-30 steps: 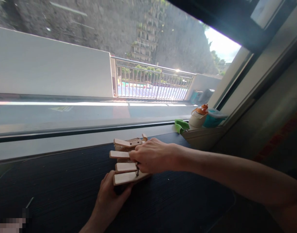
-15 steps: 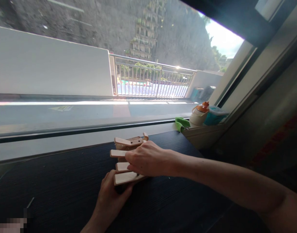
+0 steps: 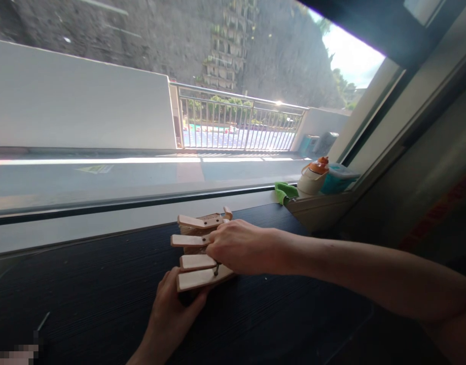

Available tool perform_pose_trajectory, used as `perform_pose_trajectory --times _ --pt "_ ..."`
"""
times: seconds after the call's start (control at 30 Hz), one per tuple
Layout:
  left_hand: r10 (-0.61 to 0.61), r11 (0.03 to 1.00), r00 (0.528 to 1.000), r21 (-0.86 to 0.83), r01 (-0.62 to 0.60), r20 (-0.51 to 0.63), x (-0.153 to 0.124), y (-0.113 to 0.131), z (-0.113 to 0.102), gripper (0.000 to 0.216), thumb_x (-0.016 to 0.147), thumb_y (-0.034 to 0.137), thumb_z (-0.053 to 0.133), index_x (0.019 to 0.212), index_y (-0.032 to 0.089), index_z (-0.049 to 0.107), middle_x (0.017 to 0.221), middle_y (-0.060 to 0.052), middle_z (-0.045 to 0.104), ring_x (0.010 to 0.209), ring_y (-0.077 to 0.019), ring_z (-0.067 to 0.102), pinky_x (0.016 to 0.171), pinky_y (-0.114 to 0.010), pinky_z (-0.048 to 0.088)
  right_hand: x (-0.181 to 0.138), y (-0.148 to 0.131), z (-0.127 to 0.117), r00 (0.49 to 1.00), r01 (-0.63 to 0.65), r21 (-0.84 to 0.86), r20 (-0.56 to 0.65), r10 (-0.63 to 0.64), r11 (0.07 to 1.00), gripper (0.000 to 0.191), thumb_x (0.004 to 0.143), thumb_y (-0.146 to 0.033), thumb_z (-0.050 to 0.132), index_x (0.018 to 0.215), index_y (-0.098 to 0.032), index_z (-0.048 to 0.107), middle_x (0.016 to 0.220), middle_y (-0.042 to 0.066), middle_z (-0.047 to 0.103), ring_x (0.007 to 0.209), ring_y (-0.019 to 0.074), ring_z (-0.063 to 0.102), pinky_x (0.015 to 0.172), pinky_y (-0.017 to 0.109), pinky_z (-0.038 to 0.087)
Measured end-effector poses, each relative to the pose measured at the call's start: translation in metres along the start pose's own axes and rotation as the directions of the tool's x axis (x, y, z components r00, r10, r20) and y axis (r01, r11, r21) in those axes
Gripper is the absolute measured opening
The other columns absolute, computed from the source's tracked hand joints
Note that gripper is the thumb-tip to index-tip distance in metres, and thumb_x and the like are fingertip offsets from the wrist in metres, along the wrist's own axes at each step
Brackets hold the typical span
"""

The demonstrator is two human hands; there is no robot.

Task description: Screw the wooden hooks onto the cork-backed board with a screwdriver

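Observation:
A wooden assembly [image 3: 194, 248] of several pale flat slats lies on the dark table [image 3: 84, 289] near the window. My left hand [image 3: 172, 306] grips its near edge from below, fingers curled under the lowest slat. My right hand [image 3: 240, 246] rests on top of the slats, fingers closed in a pinch on a small dark piece [image 3: 216, 268] at the lower slats; I cannot make out what the piece is.
A wide window [image 3: 141, 126] runs along the table's far edge. On the sill at the right stand a white jug with an orange lid [image 3: 312, 177], a teal container [image 3: 337, 178] and a green cloth [image 3: 285, 192].
My right hand slid left over the slats, then drew back right, and the small dark piece under its fingers shows again. My left hand has stayed put.

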State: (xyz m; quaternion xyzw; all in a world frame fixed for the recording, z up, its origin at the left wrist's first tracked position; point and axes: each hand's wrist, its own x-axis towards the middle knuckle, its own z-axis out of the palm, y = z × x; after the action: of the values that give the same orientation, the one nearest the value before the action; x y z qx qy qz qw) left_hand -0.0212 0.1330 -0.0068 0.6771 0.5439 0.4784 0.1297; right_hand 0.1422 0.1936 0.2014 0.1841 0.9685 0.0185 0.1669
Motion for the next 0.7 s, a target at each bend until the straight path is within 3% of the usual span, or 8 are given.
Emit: perform_pose_trajectory --times 0.13,0.33,0.5,0.7 --pt "0.019 1.000 1.000 0.013 -0.019 -0.007 0.001 -0.001 0.001 0.025 0.074 0.034 0.068 0.097 0.025 0.063 0.098 -0.003 0.068 0.091 -0.0249 0.066 0.077 -0.040 0.055 0.004 -0.002 0.009 0.995 -0.101 0.029 -0.015 0.101 0.995 0.018 0.088 -0.014 0.051 0.082 -0.011 0.067 0.081 0.011 0.071 0.082 0.0245 0.067 0.064 0.032 0.044" --pt "0.025 1.000 1.000 0.015 -0.025 -0.012 0.001 -0.001 0.001 0.027 0.076 0.036 0.066 0.101 0.026 0.062 0.098 -0.002 0.068 0.092 -0.0238 0.066 0.078 -0.039 0.056 -0.004 0.000 0.000 0.979 -0.195 0.070 -0.042 0.198 0.978 0.021 0.087 -0.025 0.053 0.099 -0.012 0.065 0.088 0.014 0.072 0.088 0.0283 0.067 0.071 0.040 0.048" --pt "0.032 0.999 0.999 0.028 -0.031 -0.004 0.001 -0.001 -0.001 0.026 0.076 0.037 0.067 0.100 0.026 0.063 0.097 -0.001 0.068 0.092 -0.0234 0.067 0.078 -0.037 0.056 -0.008 0.001 -0.010 0.994 -0.106 0.072 -0.004 0.106 0.992 0.018 0.083 -0.013 0.053 0.096 -0.012 0.066 0.092 0.012 0.071 0.091 0.0282 0.066 0.068 0.037 0.047" --pt "0.024 1.000 1.000 0.014 -0.024 0.005 0.000 -0.002 0.000 0.026 0.077 0.036 0.066 0.101 0.026 0.064 0.099 -0.002 0.068 0.092 -0.0224 0.067 0.079 -0.036 0.056 -0.002 0.001 -0.003 0.999 -0.036 0.021 -0.021 0.037 0.999 0.017 0.084 -0.004 0.050 0.088 -0.009 0.066 0.090 0.011 0.071 0.089 0.0248 0.067 0.067 0.032 0.046"
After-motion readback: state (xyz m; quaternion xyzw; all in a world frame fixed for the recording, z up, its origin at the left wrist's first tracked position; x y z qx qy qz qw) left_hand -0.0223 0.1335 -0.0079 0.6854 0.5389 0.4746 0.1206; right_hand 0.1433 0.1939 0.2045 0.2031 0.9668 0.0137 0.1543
